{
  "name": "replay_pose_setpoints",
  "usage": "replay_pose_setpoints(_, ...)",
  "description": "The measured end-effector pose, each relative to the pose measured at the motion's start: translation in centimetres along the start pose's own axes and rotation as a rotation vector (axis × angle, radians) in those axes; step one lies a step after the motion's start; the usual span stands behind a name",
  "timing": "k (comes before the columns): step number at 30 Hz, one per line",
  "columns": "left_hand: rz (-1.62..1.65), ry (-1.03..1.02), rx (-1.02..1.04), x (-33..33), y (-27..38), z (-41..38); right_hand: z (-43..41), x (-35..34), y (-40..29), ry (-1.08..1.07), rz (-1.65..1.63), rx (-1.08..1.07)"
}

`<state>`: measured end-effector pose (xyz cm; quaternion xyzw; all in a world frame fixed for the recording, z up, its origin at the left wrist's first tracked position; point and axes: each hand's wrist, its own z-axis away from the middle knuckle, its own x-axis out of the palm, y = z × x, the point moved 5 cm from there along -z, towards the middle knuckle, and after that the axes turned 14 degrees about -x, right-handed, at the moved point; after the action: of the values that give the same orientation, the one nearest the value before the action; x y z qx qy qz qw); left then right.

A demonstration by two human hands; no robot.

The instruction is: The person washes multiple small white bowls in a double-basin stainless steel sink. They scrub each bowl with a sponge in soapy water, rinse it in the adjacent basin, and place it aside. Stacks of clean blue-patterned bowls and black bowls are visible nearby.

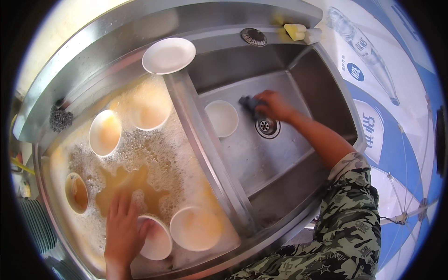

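My left hand is over the soapy water in the left sink basin, its fingers stretched forward. Its thumb overlaps the inside of a white bowl; whether it grips the rim is hard to tell. Another white bowl floats just to the right. In the right basin, my right hand holds a dark scrubber or cloth, blurred, above the drain strainer. A white bowl sits on that basin's floor, left of the hand.
More bowls float in the suds, including a tilted one and one with brownish liquid. A white plate rests on the divider's far end. A steel-wool scourer, a round strainer and a yellow sponge lie along the ledge.
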<state>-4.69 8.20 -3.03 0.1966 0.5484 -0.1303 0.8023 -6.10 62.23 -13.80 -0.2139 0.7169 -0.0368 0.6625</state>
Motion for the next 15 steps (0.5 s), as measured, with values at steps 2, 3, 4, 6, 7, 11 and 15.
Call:
replay_pose_setpoints(2,0.003,-0.016,-0.015,0.1,0.0,-0.1,1.0,-3.2,2.9,0.152,-0.015,0.212)
replay_pose_setpoints(3,0.006,-0.032,-0.029,0.1,0.1,-0.1,1.3,-5.3,3.6,0.185,-0.009,0.299)
replay_pose_setpoints(4,0.003,-0.048,-0.035,0.0,0.2,-0.2,2.1,-6.7,5.1,0.242,-0.006,0.330)
replay_pose_setpoints(6,0.011,-0.039,-0.020,-0.1,0.3,-0.3,3.0,-9.2,7.4,0.331,0.095,0.337)
replay_pose_setpoints(7,0.014,-0.034,-0.015,-0.1,0.3,-0.3,3.2,-10.2,8.0,0.362,0.193,0.309)
replay_pose_setpoints(11,-0.021,0.022,0.019,-0.2,0.4,-0.2,4.4,-8.1,7.2,0.467,0.318,-0.115)
replay_pose_setpoints(15,0.019,-0.037,-0.018,-0.3,0.3,-0.4,5.7,-1.8,6.9,-0.047,0.094,-0.017)
